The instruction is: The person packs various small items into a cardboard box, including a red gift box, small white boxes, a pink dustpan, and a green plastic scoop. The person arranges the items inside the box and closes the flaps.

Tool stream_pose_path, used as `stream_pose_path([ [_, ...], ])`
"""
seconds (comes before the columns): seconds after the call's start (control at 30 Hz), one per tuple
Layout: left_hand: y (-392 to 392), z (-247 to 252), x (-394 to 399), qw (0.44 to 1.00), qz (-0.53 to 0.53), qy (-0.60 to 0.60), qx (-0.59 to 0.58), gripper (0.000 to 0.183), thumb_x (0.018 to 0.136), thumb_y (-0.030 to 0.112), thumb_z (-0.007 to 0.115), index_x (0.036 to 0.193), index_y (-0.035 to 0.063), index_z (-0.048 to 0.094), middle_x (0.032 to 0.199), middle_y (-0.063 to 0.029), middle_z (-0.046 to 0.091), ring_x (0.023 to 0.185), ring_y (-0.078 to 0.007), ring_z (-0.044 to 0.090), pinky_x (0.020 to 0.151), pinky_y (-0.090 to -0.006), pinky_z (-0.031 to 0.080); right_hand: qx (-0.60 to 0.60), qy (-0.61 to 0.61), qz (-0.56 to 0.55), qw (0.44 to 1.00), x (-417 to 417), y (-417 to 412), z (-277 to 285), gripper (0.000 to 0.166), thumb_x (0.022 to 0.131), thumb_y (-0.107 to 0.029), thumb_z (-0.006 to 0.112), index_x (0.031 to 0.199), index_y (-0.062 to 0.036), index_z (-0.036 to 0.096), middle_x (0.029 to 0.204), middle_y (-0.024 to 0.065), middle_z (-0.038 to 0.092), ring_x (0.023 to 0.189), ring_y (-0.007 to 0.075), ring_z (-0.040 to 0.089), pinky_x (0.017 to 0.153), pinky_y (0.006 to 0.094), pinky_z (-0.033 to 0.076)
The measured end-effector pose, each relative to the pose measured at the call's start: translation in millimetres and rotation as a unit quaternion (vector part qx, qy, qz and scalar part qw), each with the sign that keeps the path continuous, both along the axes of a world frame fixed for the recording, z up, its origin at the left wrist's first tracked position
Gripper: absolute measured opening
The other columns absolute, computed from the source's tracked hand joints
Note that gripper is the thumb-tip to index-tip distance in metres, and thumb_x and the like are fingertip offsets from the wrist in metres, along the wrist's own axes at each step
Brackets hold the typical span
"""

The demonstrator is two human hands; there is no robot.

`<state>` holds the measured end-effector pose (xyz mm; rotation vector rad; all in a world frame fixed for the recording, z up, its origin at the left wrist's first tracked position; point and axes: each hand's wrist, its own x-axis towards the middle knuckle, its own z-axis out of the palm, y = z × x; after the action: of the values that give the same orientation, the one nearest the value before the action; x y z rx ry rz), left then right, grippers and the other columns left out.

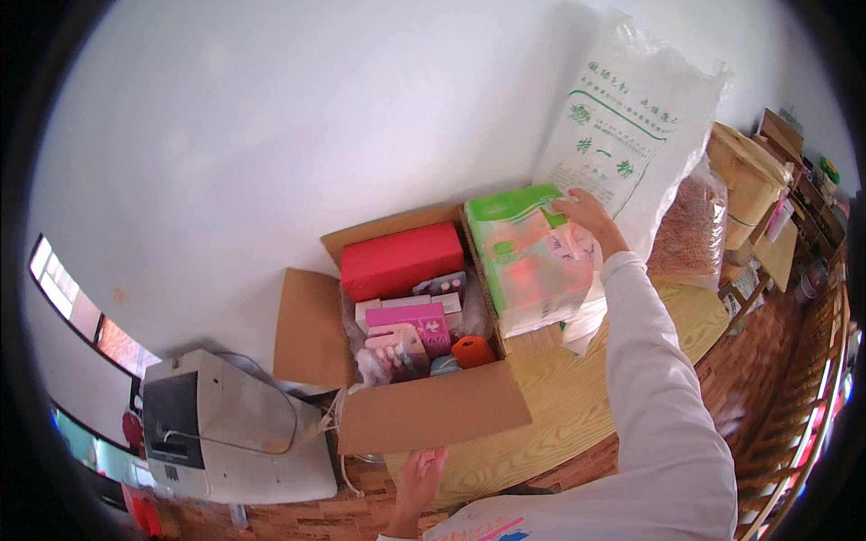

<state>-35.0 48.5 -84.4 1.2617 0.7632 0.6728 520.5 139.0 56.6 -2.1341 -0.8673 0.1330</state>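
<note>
My right hand [586,213] rests on the upper right corner of a green and clear plastic package [528,253], which leans at the right side of an open cardboard box [433,412]. Whether the fingers grip it I cannot tell. Below the box's front flap is my left hand [421,473], its fingertips partly hidden by the flap; whether it holds anything does not show. Inside the box lie a red box [402,260], a pink box [413,321], an orange object [473,352] and several small packs in clear plastic.
The box stands on a wood-grain table [561,399] against a white wall. Behind the package a white woven sack [616,128] leans on the wall, beside a clear bag of reddish-brown material [687,226]. A grey-white appliance [237,433] with a cable is at left.
</note>
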Motion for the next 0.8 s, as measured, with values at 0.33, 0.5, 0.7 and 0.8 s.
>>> stream_pose_path([
  [0.33,-1,9,7,0.995,0.015,-0.058,-0.080,0.022,0.094,0.010,0.054,0.113,-0.0014,0.054,0.108,-0.0059,0.060,0.100,-0.0125,0.055,0.085,-0.0258,0.045,0.348,-0.041,0.086,0.932,-144,-68,66,0.033,0.086,-0.014,0.059,0.113,0.0045,0.058,0.101,0.0144,0.064,0.093,0.0207,0.060,0.084,0.0310,0.046],
  [0.5,11,10,4,0.999,0.017,-0.016,0.030,0.022,0.093,0.009,0.055,0.113,-0.0008,0.056,0.107,-0.0061,0.061,0.098,-0.0128,0.056,0.083,-0.0258,0.046,0.262,0.029,0.305,0.915,-234,-135,54,0.019,0.082,-0.003,0.058,0.099,0.0052,0.063,0.092,0.0098,0.066,0.083,0.0149,0.060,0.075,0.0265,0.047],
  [0.7,56,28,23,0.979,0.036,0.036,0.198,0.030,0.086,0.009,0.061,0.115,0.0004,0.057,0.107,-0.0092,0.062,0.100,-0.0182,0.057,0.086,-0.0282,0.045,-0.050,0.235,0.575,0.782,-309,-153,-12,0.033,0.080,-0.016,0.068,0.109,-0.0008,0.063,0.099,0.0128,0.067,0.088,0.0246,0.065,0.076,0.0326,0.051],
  [0.8,69,58,31,0.972,0.044,0.064,0.222,0.032,0.085,0.010,0.062,0.115,0.0010,0.058,0.111,-0.0107,0.060,0.105,-0.0201,0.055,0.091,-0.0301,0.043,-0.166,0.172,0.512,0.825,-343,-131,-32,0.044,0.079,-0.018,0.070,0.117,-0.0007,0.058,0.111,0.0155,0.062,0.097,0.0267,0.062,0.080,0.0341,0.050],
])
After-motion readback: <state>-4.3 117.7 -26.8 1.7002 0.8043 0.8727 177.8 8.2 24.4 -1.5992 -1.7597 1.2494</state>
